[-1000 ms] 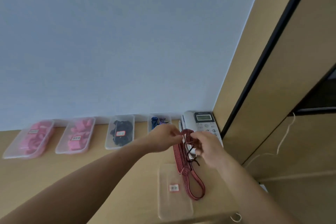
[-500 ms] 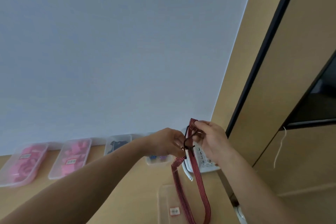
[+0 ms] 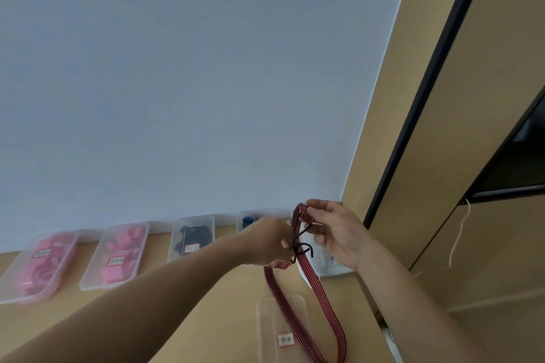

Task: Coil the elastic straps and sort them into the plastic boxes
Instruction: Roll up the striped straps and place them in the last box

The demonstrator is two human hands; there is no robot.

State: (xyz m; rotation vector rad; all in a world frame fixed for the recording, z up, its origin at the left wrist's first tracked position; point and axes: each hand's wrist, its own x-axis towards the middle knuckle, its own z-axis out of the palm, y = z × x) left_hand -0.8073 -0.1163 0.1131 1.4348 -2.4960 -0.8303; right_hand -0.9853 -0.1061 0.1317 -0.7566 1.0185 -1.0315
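A red-and-black striped elastic strap with a black hook hangs in a long loop above the desk. My right hand pinches the strap's folded top end. My left hand grips the strap just below, by the black hook. The loop dangles over a clear labelled plastic box lying at the desk's front. Along the wall stand two boxes of pink straps, a box of black straps and a box with blue straps, partly hidden behind my left hand.
A white desk telephone sits behind my hands against the right-hand wooden panel. A white cord hangs on that panel. The pale wall rises behind the row of boxes on the wooden desk.
Both hands have lifted the strap off the desk, so its loop now hangs free. The view has tilted up, and the boxes sit lower in the frame.
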